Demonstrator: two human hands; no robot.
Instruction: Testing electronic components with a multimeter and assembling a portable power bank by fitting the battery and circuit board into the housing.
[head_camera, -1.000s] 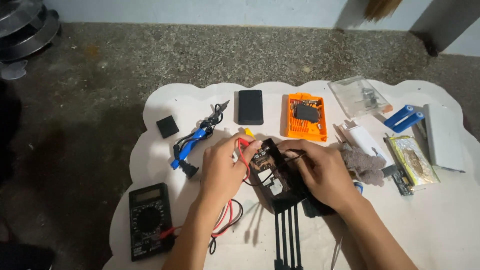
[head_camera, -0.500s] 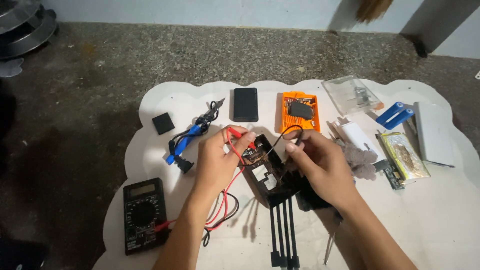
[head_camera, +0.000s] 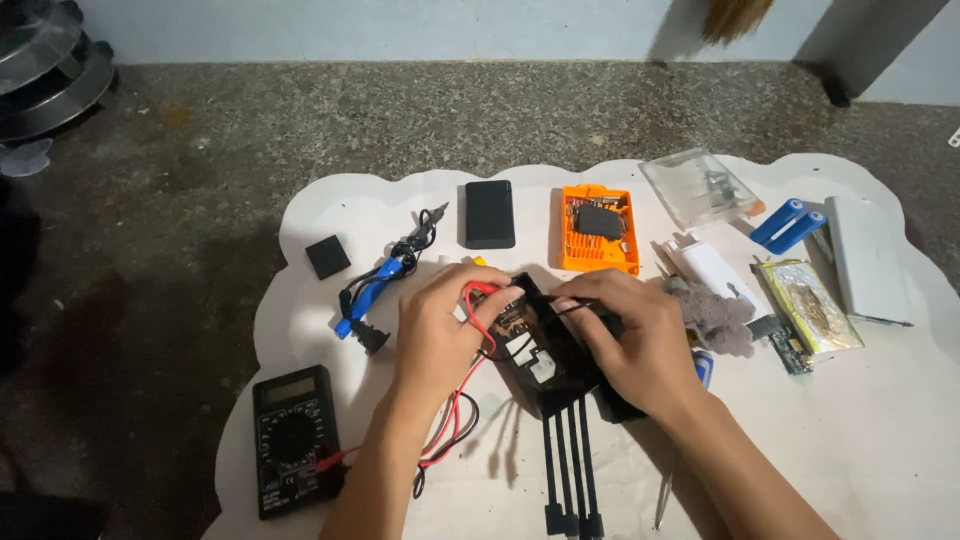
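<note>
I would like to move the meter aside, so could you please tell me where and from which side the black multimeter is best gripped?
Grip the black multimeter across its long side edges at the upper half by the display, coming from above and its left. It lies flat, and the red lead plugs in at its lower right, so that corner is probably best avoided.

Makeshift electronics repair spot: multimeter (head_camera: 292, 440), orange bit set (head_camera: 598, 229) on floor mat (head_camera: 880, 420).

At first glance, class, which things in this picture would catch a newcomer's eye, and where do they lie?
At the centre, the left hand and right hand press a red probe and a black probe into an opened black case on the white mat. Behind it lies a bright orange tool tray; a black multimeter sits at the mat's near-left edge.
</note>
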